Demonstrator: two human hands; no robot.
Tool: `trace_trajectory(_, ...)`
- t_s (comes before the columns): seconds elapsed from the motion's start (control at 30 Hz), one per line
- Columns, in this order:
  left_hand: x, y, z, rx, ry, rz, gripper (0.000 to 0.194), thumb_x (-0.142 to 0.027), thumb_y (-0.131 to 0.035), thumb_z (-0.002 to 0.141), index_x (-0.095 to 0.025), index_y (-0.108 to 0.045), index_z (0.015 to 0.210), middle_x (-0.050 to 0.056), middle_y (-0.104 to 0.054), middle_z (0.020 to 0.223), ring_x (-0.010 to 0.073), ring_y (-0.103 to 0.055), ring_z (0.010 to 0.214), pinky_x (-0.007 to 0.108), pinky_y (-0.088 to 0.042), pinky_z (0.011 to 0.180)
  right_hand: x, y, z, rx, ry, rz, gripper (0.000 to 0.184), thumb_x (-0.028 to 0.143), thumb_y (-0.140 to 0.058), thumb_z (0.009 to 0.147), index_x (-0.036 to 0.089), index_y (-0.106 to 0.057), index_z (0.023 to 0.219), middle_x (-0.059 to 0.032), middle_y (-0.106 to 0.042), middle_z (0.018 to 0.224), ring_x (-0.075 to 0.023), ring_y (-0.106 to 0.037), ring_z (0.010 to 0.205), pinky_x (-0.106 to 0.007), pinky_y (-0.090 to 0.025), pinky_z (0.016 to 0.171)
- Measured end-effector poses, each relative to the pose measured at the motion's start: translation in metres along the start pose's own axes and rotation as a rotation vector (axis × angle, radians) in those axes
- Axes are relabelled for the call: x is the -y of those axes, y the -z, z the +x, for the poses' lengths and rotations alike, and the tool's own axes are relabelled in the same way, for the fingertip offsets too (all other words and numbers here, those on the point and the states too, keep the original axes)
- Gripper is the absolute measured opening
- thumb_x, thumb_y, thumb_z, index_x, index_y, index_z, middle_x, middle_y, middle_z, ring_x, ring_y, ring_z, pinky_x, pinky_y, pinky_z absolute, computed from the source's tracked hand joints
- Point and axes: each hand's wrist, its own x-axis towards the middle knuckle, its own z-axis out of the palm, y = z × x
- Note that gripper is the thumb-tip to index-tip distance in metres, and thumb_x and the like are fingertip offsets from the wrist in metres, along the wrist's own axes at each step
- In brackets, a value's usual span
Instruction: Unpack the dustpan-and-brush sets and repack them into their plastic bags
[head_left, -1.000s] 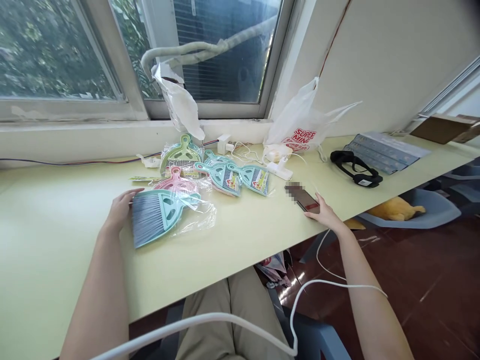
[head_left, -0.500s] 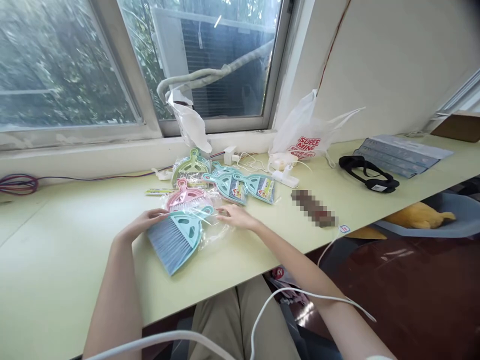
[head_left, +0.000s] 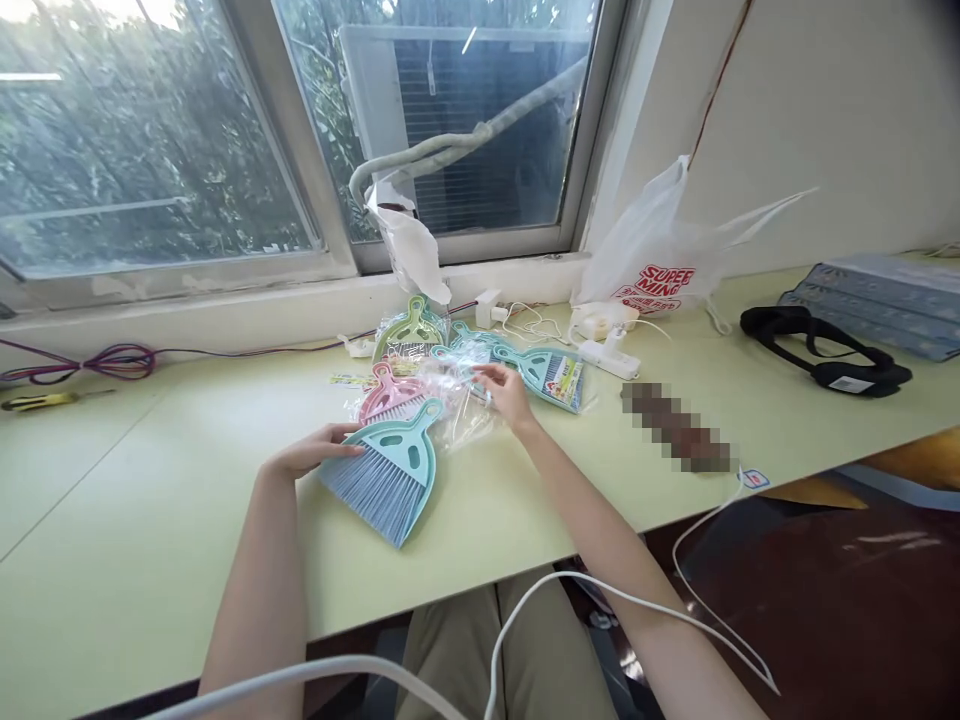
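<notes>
My left hand (head_left: 319,452) grips the left edge of a turquoise dustpan and brush set (head_left: 390,465), thumb on top and the other fingers partly hidden. The set lies out of its wrapper, its grey bristles toward me. To its right, my right hand (head_left: 508,395) pinches a clear plastic wrapper (head_left: 461,425), which is off the set. Just behind, a pink dustpan set (head_left: 390,395) lies partly covered. Farther back are a wrapped green set (head_left: 412,330) and several wrapped turquoise sets, one of them a labelled turquoise set (head_left: 551,378).
At right are a blurred-out dark object (head_left: 679,428), a black head strap (head_left: 825,355) and a white plastic bag (head_left: 660,260). A power strip (head_left: 611,357) stands behind. At left lie a screwdriver (head_left: 41,402) and bundled wires (head_left: 120,362). A white cable (head_left: 570,578) crosses my right forearm.
My right hand has left the phone at the right, come to the wrapper beside the turquoise set, and drawn it back and away. My left hand stays at the set, its thumb now over it.
</notes>
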Motion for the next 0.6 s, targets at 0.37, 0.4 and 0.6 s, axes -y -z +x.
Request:
trace_trajectory(0.37,0.011,-0.006,0.015,-0.461,-0.307,-0.308,0.068,-0.057,-0.073,0.068,-0.028,-0.053,0.127,0.008,-0.062,0.125,0.0289,-0.063,0.104,0.033,-0.054,0.074,-0.006,0.013,-0.006,-0.491,0.013,-0.68,0.039,0.045,-0.043,0.086,0.018,-0.056,0.112,-0.0174,-0.048,0.136,-0.0334,-0.038,0.13,-0.059,-0.031,0.103)
trace_trajectory(0.4,0.007,-0.013,0.02,-0.46,-0.323,-0.334,0.068,-0.057,-0.071,0.07,-0.027,-0.052,0.128,0.009,-0.061,0.126,0.0293,-0.062,0.106,0.033,-0.053,0.075,-0.006,0.012,-0.007,-0.509,0.03,-0.702,0.041,0.045,-0.043,0.086,0.018,-0.054,0.115,-0.0187,-0.043,0.14,-0.0343,-0.035,0.132,-0.062,-0.03,0.104)
trace_trajectory(0.6,-0.014,-0.064,0.051,-0.429,-0.261,-0.512,0.072,-0.061,-0.069,0.069,-0.02,-0.056,0.127,0.012,-0.065,0.116,0.0338,-0.061,0.107,0.039,-0.053,0.077,0.001,0.014,-0.012,-0.38,0.019,-0.736,0.039,0.044,-0.051,0.084,0.016,-0.051,0.11,-0.0221,-0.044,0.137,-0.0348,-0.034,0.133,-0.061,-0.032,0.103)
